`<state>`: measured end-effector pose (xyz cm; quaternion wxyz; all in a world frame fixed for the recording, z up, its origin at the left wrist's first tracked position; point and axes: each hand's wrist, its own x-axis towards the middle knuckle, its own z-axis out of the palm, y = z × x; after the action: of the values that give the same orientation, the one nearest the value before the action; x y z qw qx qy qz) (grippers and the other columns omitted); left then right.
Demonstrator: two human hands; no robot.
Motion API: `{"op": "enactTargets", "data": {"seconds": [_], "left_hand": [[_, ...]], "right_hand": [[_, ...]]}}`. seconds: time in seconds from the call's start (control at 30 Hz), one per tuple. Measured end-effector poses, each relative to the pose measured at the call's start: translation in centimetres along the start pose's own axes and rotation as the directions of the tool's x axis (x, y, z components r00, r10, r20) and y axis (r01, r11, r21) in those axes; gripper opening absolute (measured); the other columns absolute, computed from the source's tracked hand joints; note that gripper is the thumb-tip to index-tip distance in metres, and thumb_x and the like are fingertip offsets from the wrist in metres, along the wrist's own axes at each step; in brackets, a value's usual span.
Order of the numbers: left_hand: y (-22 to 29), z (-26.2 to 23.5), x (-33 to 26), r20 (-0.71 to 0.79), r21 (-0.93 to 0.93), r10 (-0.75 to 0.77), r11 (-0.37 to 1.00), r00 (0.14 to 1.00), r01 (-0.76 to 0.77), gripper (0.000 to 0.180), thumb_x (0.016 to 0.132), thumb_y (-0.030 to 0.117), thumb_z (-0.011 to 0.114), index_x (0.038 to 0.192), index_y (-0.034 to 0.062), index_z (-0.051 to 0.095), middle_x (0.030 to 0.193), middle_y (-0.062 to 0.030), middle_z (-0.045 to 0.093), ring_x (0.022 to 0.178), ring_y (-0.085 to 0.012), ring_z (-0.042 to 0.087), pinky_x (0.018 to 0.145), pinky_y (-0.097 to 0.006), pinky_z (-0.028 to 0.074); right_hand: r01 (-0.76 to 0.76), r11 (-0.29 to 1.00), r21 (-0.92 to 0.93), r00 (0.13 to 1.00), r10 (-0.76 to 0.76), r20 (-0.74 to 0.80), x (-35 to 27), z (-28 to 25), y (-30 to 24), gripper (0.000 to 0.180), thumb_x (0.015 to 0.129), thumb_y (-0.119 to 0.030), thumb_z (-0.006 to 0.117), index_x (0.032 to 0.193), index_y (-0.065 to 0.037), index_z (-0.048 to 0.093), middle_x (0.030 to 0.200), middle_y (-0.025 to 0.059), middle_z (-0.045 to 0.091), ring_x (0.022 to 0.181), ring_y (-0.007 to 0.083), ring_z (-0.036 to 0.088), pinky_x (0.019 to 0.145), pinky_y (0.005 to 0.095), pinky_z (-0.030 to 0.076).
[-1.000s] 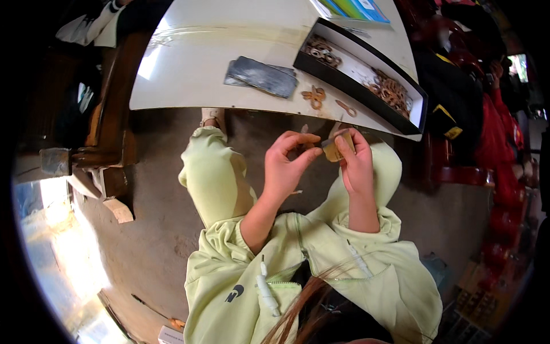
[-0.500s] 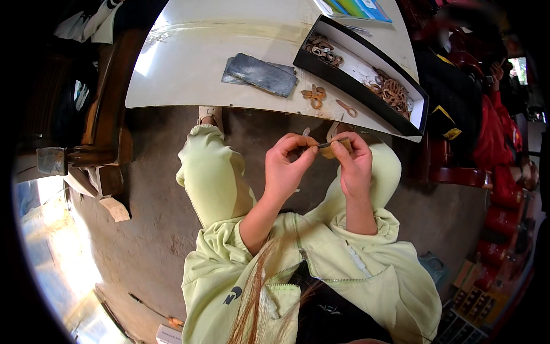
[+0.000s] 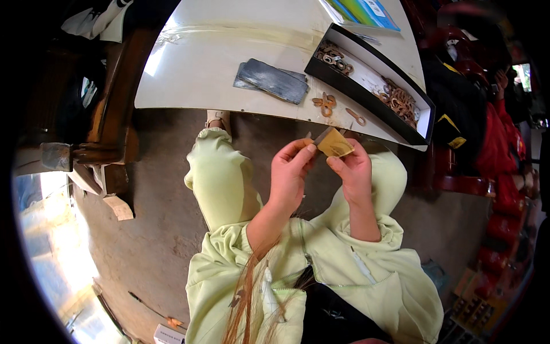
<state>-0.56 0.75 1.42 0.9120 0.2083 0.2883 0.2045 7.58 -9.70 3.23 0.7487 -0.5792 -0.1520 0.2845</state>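
Over my lap, both hands are at a small yellow-brown square sheet (image 3: 334,143), which looks like sandpaper, with a dark grey strip along its upper left edge. My left hand (image 3: 291,169) pinches that edge between thumb and fingers; a small grey tip (image 3: 309,135) pokes out above them, its kind unclear. My right hand (image 3: 356,166) grips the sheet's right side, thumb in front. Just beyond, on the white table (image 3: 200,69), lie a cluster of rusty looped metal pieces (image 3: 325,104) and one single rusty ring-ended piece (image 3: 356,117).
A long black box (image 3: 366,100) with a white inside holds rusty ring-ended pieces at the table's right. Two dark grey rectangular slabs (image 3: 275,81) overlap near its front edge. Colourful booklets (image 3: 361,12) lie at the back. Dark wooden furniture (image 3: 112,109) stands left; a person in red (image 3: 504,137) is at the right.
The yellow-brown sheet, seen nearly edge-on before, has turned so its flat face shows. My hands still hold it. The whole view has shifted slightly.
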Motion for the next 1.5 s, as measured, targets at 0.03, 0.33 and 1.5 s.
{"op": "enactTargets", "data": {"seconds": [0.03, 0.33, 1.5], "left_hand": [[-0.3, -0.1, 0.0, 0.016, -0.037, -0.036, 0.999, 0.999, 0.036, 0.013, 0.085, 0.006, 0.065, 0.096, 0.0013, 0.065, 0.084, -0.0007, 0.062, 0.071, -0.0077, 0.053, 0.063, -0.021, 0.041], [-0.3, 0.4, 0.0, 0.010, 0.309, 0.123, 0.943, 0.992, -0.120, 0.015, 0.089, 0.013, 0.062, 0.092, -0.0011, 0.067, 0.081, -0.0001, 0.064, 0.071, -0.0053, 0.054, 0.063, -0.020, 0.042], [0.4, -0.2, -0.1, 0.001, 0.227, 0.209, 0.952, 0.978, -0.204, 0.006, 0.086, 0.006, 0.062, 0.088, 0.0004, 0.063, 0.079, 0.0008, 0.059, 0.069, -0.0058, 0.049, 0.061, -0.020, 0.038]], "right_hand": [[-0.015, 1.000, 0.000, 1.000, 0.015, -0.003, 0.0, 0.2, 0.1, 0.029, 0.081, 0.000, 0.069, 0.108, -0.002, 0.057, 0.099, 0.0026, 0.063, 0.090, 0.0097, 0.060, 0.083, 0.0238, 0.047], [0.383, 0.866, -0.323, 0.909, -0.415, -0.035, 0.6, -0.2, 0.3, 0.019, 0.078, 0.003, 0.070, 0.095, -0.003, 0.063, 0.092, 0.0050, 0.062, 0.084, 0.0144, 0.058, 0.077, 0.0249, 0.047], [0.606, 0.336, -0.721, 0.769, -0.479, 0.423, 0.8, 0.3, -1.1, 0.058, 0.052, 0.004, 0.070, 0.108, -0.010, 0.063, 0.118, 0.0113, 0.055, 0.107, 0.0282, 0.053, 0.087, 0.0368, 0.045]]}}
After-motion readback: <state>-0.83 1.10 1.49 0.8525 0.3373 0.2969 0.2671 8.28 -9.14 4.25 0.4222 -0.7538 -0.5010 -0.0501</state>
